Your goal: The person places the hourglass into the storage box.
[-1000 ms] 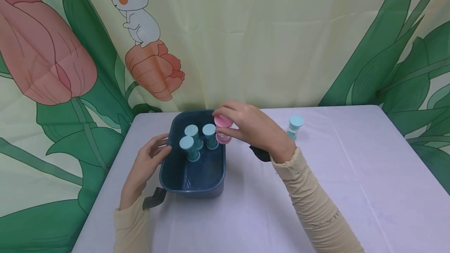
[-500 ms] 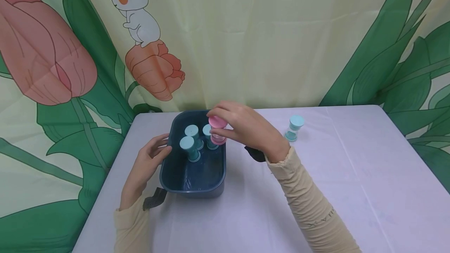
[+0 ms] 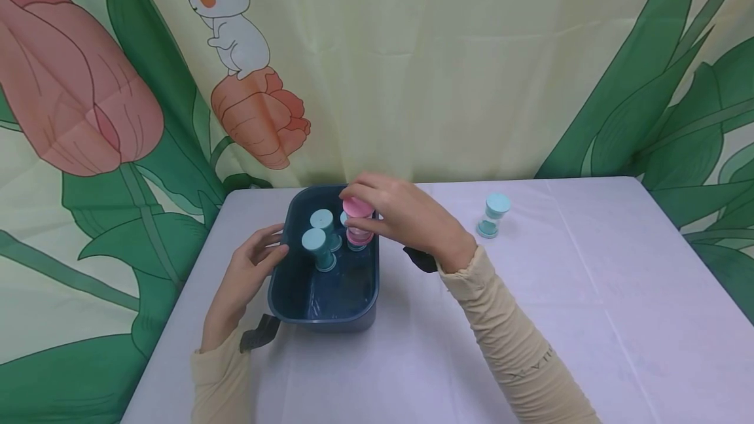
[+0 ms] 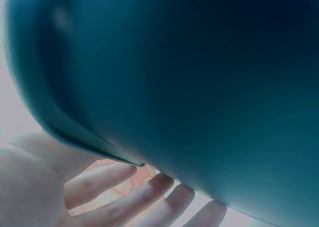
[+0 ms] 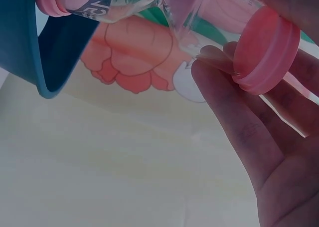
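Observation:
In the head view a pink hourglass (image 3: 358,208) stands upright over the far right part of a dark blue bin (image 3: 323,320). My right hand (image 3: 406,211) pinches its upper cap between thumb and fingers. The right wrist view shows its clear waist, its pink cap (image 5: 266,52) and a printed 15. Inside the bin are blue hourglasses: one nearer (image 3: 315,241), one behind it (image 3: 322,220), and a third mostly hidden by the pink one. My left hand (image 3: 247,273) touches the bin's left wall from outside; in the left wrist view its extended fingers (image 4: 149,192) rest against the wall.
Another blue hourglass (image 3: 493,214) stands on the white-covered table (image 3: 530,319), right of the bin. A printed curtain (image 3: 471,70) with a rabbit, a carrot and tulips hangs directly behind the table's far edge.
My right hand has carried the pink hourglass left, from the bin's right rim to over its inside, covering one blue hourglass. The left hand and the bin have stayed put.

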`<act>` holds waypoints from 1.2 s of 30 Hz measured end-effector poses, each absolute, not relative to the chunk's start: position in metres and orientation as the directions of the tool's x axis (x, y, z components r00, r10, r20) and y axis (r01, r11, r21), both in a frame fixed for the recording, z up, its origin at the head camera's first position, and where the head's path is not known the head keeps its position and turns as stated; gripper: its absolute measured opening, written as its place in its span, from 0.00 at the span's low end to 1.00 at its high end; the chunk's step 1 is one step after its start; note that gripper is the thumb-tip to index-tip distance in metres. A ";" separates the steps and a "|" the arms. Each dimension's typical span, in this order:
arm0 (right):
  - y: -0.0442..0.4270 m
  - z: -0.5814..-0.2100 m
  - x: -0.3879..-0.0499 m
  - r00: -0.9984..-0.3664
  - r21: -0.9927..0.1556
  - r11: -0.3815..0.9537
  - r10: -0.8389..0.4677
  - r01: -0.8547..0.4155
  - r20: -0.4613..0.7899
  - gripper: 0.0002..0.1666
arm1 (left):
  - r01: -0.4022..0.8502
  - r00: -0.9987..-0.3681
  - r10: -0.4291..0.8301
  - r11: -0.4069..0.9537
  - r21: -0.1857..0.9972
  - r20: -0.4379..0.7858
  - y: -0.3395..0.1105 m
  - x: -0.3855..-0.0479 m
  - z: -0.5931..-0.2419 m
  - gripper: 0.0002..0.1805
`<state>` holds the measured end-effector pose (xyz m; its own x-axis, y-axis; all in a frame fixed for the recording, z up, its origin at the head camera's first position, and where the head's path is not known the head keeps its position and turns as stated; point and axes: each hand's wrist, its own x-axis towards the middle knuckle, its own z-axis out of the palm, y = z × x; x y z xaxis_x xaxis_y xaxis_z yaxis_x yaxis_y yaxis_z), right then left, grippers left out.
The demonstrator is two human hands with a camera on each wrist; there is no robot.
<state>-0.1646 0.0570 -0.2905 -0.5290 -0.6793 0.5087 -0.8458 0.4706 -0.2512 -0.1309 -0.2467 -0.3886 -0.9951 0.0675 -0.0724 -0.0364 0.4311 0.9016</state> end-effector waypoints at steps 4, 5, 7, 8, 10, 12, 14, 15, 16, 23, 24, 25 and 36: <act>0.056 -0.292 -0.166 -0.540 -0.257 0.479 -0.684 -0.839 0.490 0.22 | -0.043 -0.994 0.068 0.425 0.904 -0.080 -0.246 -0.130 -0.387 0.32; 0.055 -0.293 -0.166 -0.543 -0.258 0.482 -0.685 -0.838 0.486 0.22 | -0.044 -0.994 0.069 0.424 0.905 -0.081 -0.246 -0.130 -0.387 0.32; 0.054 -0.295 -0.166 -0.551 -0.262 0.488 -0.683 -0.833 0.480 0.22 | -0.047 -0.994 0.068 0.423 0.905 -0.084 -0.247 -0.130 -0.387 0.33; 0.054 -0.296 -0.166 -0.553 -0.264 0.490 -0.683 -0.831 0.477 0.21 | -0.048 -0.994 0.068 0.423 0.905 -0.085 -0.247 -0.130 -0.387 0.33; 0.052 -0.297 -0.166 -0.561 -0.266 0.496 -0.682 -0.826 0.470 0.21 | -0.050 -0.994 0.067 0.423 0.905 -0.087 -0.247 -0.130 -0.387 0.33; 0.051 -0.298 -0.165 -0.567 -0.271 0.501 -0.683 -0.822 0.461 0.21 | -0.051 -0.994 0.067 0.424 0.904 -0.088 -0.247 -0.130 -0.387 0.33; 0.050 -0.300 -0.165 -0.571 -0.278 0.500 -0.687 -0.820 0.450 0.22 | -0.050 -0.994 0.068 0.425 0.904 -0.087 -0.246 -0.130 -0.387 0.33; 0.049 -0.300 -0.165 -0.572 -0.282 0.499 -0.689 -0.820 0.445 0.22 | -0.049 -0.994 0.068 0.425 0.904 -0.086 -0.246 -0.130 -0.386 0.33; 0.049 -0.301 -0.165 -0.572 -0.285 0.497 -0.691 -0.820 0.441 0.23 | -0.047 -0.994 0.069 0.426 0.904 -0.084 -0.246 -0.130 -0.386 0.32; 0.045 -0.307 -0.166 -0.572 -0.290 0.493 -0.705 -0.820 0.419 0.23 | -0.040 -0.995 0.069 0.431 0.902 -0.077 -0.246 -0.130 -0.385 0.32; 0.045 -0.308 -0.166 -0.573 -0.291 0.493 -0.707 -0.820 0.415 0.23 | -0.041 -0.994 0.069 0.431 0.901 -0.078 -0.246 -0.130 -0.385 0.32; 0.044 -0.309 -0.166 -0.574 -0.294 0.493 -0.709 -0.819 0.409 0.23 | -0.041 -0.994 0.070 0.431 0.901 -0.079 -0.246 -0.130 -0.385 0.32; 0.041 -0.318 -0.167 -0.600 -0.330 0.504 -0.712 -0.798 0.364 0.25 | -0.033 -0.995 0.075 0.427 0.904 -0.072 -0.246 -0.130 -0.387 0.32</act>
